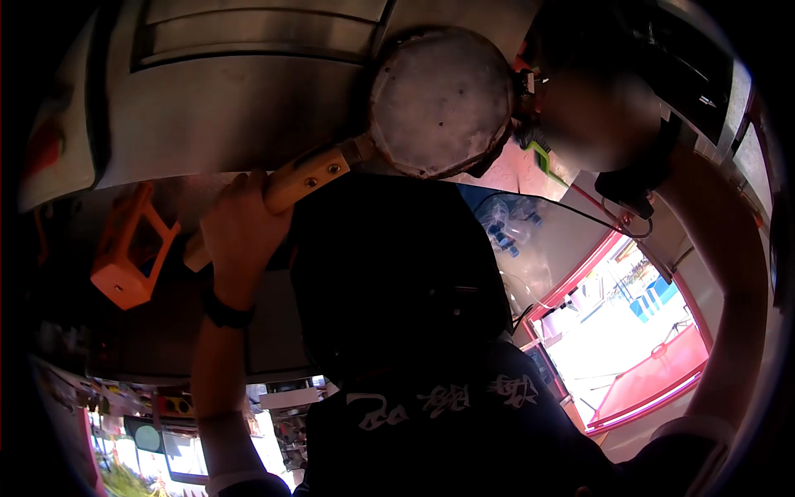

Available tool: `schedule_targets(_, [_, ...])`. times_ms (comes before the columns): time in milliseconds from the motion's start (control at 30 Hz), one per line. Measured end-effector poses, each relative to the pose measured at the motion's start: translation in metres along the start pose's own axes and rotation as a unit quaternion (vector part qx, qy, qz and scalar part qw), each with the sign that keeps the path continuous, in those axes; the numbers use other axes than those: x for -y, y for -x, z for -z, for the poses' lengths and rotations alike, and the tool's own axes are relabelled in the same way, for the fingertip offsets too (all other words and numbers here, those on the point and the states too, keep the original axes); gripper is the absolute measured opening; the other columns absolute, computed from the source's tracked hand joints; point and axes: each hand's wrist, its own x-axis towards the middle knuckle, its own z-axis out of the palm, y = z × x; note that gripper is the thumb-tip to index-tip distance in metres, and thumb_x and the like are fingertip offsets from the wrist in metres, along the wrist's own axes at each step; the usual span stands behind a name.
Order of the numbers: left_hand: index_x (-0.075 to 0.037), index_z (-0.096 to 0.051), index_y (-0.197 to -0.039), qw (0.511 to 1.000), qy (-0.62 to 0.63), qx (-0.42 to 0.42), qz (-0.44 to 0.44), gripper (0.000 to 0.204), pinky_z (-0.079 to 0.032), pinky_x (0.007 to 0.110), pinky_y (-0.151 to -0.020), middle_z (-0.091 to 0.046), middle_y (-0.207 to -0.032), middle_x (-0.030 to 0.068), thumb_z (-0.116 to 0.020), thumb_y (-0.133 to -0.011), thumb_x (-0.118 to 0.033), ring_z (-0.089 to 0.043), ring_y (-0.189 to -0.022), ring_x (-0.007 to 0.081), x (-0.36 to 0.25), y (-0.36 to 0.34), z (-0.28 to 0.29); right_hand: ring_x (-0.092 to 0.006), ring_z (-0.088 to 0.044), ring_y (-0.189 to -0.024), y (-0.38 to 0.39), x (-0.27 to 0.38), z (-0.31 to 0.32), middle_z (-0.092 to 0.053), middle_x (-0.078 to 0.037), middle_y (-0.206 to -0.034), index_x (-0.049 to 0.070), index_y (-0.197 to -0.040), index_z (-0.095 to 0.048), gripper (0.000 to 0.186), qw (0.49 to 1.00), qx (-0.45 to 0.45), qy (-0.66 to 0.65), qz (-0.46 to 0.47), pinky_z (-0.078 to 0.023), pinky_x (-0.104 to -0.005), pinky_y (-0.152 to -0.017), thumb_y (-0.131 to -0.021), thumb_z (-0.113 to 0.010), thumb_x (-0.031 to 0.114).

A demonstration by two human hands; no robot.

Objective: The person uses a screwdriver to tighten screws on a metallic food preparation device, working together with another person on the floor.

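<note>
My left hand (244, 219) is closed around the wooden handle (310, 178) of a round metal pan (441, 103). Two rivets show on the handle. The pan's face is dull grey, with a dark, worn rim and a few small dark spots. Beyond the pan's right side is my right hand (600, 116), too smeared for its fingers to be made out. A dark fitting (527, 91) sits between the pan's edge and this hand; whether the hand touches it cannot be told. Dark bands circle both wrists.
A metal panel (248, 91) spans the upper left. Left of my left hand is an orange plastic frame-like holder (132, 257). Clear plastic with blue-capped bottles (509, 224) lies right of centre, near a dark cable (580, 215). A red-framed opening (629, 331) is bright at the lower right.
</note>
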Motion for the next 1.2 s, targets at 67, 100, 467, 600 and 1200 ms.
schedule_targets(67, [-0.008, -0.062, -0.08, 1.0, -0.004, -0.013, -0.018, 0.027, -0.052, 0.035, -0.054, -0.062, -0.071, 0.0065, -0.07, -0.077, -0.034, -0.065, -0.064, 0.0233, -0.001, -0.002, -0.001, -0.0157, -0.046, -0.043, -0.037, -0.032, 0.019, -0.048, -0.005, -0.053, 0.004, -0.082, -0.063, 0.018, 0.719, -0.112, 0.55, 0.41, -0.035, -0.0312, -0.04, -0.085, -0.056, 0.019])
schedule_targets(100, [-0.008, -0.062, -0.08, 1.0, -0.003, -0.011, -0.016, 0.027, -0.052, 0.035, -0.054, -0.062, -0.071, 0.0065, -0.07, -0.077, -0.034, -0.065, -0.064, 0.0233, -0.001, -0.001, -0.003, -0.0157, -0.046, -0.043, -0.034, -0.033, 0.012, -0.048, -0.005, -0.053, 0.004, -0.082, -0.063, 0.018, 0.718, -0.11, 0.552, 0.409, -0.035, -0.0312, -0.04, -0.085, -0.056, 0.019])
schedule_targets(467, [-0.007, -0.062, -0.079, 0.999, -0.022, -0.021, -0.012, 0.025, -0.053, 0.034, -0.052, -0.061, -0.07, 0.0062, -0.07, -0.076, -0.03, -0.065, -0.063, 0.0225, 0.001, 0.0, -0.003, -0.0304, -0.067, -0.08, 0.029, -0.019, -0.057, -0.066, -0.015, -0.085, 0.002, -0.088, -0.062, 0.016, 0.688, -0.281, 0.599, 0.298, -0.054, -0.0389, -0.068, -0.074, -0.065, 0.009])
schedule_targets(600, [-0.007, -0.061, -0.078, 1.0, -0.019, -0.009, 0.004, 0.024, -0.054, 0.036, -0.055, -0.062, -0.072, 0.007, -0.07, -0.076, -0.03, -0.066, -0.066, 0.0232, 0.001, 0.001, -0.002, -0.0293, -0.068, -0.078, 0.027, -0.022, -0.058, -0.067, -0.014, -0.083, 0.003, -0.087, -0.062, 0.015, 0.625, -0.297, 0.647, 0.32, -0.054, -0.0376, -0.065, -0.074, -0.065, 0.01])
schedule_targets(1200, [-0.015, -0.042, -0.137, 0.98, 0.012, -0.189, 0.067, 0.07, -0.026, 0.055, -0.108, -0.043, -0.135, 0.01, -0.072, -0.075, -0.028, -0.035, -0.13, 0.0334, 0.004, 0.093, 0.047, -0.005, -0.036, -0.046, 0.171, -0.1, -0.14, -0.044, 0.0, -0.061, 0.009, -0.085, -0.039, 0.019, 0.898, 0.128, -0.13, 0.401, -0.023, -0.0213, -0.042, -0.088, -0.057, 0.004])
